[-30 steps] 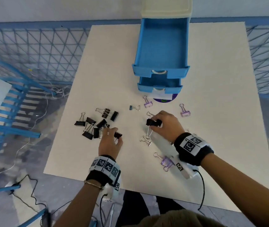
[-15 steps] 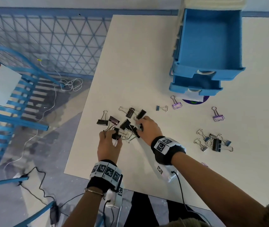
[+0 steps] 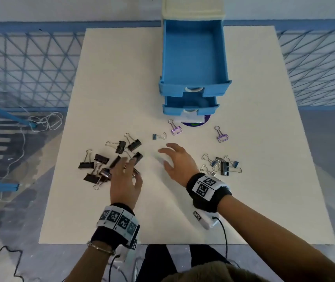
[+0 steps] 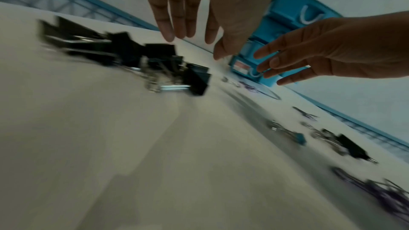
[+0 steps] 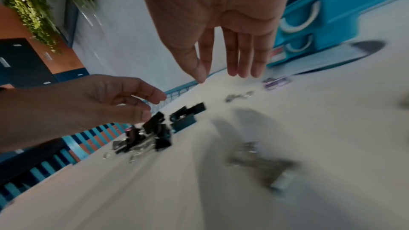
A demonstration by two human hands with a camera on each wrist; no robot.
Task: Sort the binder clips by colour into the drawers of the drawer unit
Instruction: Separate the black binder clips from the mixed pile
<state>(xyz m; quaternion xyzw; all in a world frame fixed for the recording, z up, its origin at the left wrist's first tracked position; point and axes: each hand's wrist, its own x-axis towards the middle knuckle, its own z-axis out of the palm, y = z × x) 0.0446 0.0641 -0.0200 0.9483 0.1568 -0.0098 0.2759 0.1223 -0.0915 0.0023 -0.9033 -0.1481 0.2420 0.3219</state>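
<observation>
The blue drawer unit stands at the table's far side, its top drawer pulled out and empty and the second drawer slightly out. A pile of black binder clips lies at the left. My left hand hovers over the pile's right edge with straight fingers and holds nothing. My right hand is spread open and empty just right of the pile. Two purple clips and a small blue clip lie before the unit. A mixed cluster of blue, silver and one black clip lies at the right.
The white table ends close in front of me. A purple disc shows under the drawer unit. Blue mesh fencing surrounds the table, and cables lie on the floor at the left.
My right hand carried a black clip to the black pile, released it there and has drawn back to the right, open. The left hand has stayed at the pile.
</observation>
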